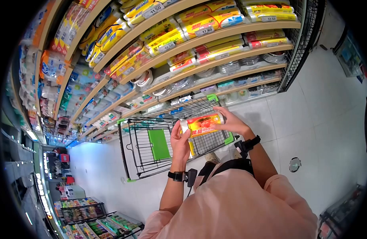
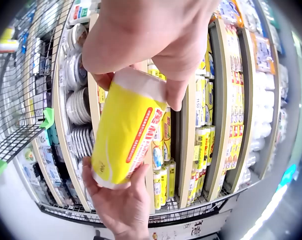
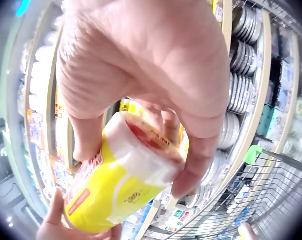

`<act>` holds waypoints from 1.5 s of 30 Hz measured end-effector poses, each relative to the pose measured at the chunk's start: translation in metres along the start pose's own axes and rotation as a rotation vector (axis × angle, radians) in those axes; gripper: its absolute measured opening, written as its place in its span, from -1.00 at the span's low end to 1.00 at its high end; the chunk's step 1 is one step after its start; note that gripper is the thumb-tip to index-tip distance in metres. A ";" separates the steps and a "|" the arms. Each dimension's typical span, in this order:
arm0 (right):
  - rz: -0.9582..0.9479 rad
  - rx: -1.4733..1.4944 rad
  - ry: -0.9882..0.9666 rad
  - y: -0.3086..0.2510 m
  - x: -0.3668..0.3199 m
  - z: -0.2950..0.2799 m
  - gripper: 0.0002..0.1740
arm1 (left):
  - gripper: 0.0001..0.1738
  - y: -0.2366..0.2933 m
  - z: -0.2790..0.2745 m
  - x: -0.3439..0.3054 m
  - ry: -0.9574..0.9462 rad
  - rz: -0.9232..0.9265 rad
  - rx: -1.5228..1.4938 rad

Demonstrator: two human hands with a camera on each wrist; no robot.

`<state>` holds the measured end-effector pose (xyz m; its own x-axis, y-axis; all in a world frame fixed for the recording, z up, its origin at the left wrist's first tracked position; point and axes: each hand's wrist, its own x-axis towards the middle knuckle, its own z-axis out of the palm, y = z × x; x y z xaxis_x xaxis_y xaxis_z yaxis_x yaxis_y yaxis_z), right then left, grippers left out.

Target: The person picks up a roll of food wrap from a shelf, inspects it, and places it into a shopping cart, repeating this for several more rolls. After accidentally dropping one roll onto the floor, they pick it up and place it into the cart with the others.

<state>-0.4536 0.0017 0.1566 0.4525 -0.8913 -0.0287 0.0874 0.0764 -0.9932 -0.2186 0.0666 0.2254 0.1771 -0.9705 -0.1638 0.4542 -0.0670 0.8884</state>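
Yellow roll (image 1: 201, 124) lies crosswise between both hands: the left hand (image 1: 179, 139) has fingers and thumb curled round one end, and the right hand (image 1: 232, 121) grips the opposite end, fingers wrapped over its rim, as the right wrist view confirms. A shopping cart (image 1: 151, 139) stands directly beneath and beyond the hands, with stocked shelves (image 1: 215, 36) further beyond. I judge the wrapper slick, so I would hold firmly at both ends with the label turned up, releasing one hand only once the other has the roll's middle.
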 end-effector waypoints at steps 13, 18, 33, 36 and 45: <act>0.196 -0.032 -0.269 0.045 0.048 0.054 0.11 | -0.04 0.011 -0.034 0.035 -0.195 0.171 0.480; 0.485 -0.262 -0.330 0.042 0.059 0.072 -0.12 | -0.45 -0.011 -0.095 0.069 -0.104 -0.099 0.441; 0.828 -0.140 -0.410 0.155 0.157 0.163 -0.22 | -0.69 -0.060 -0.272 0.107 0.234 -0.331 0.358; 1.017 -0.054 -0.211 0.211 0.173 0.177 -0.39 | -0.69 -0.044 -0.308 0.105 0.334 -0.380 0.266; 0.989 -0.316 -0.052 0.365 0.167 0.208 -0.39 | -0.70 -0.014 -0.374 0.110 0.418 -0.504 0.244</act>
<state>-0.1612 -0.0261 -0.1869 0.2339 -0.4734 -0.8492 -0.5771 0.6353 -0.5131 0.1210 0.0475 0.0344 0.3401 -0.6400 -0.6890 0.3688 -0.5832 0.7238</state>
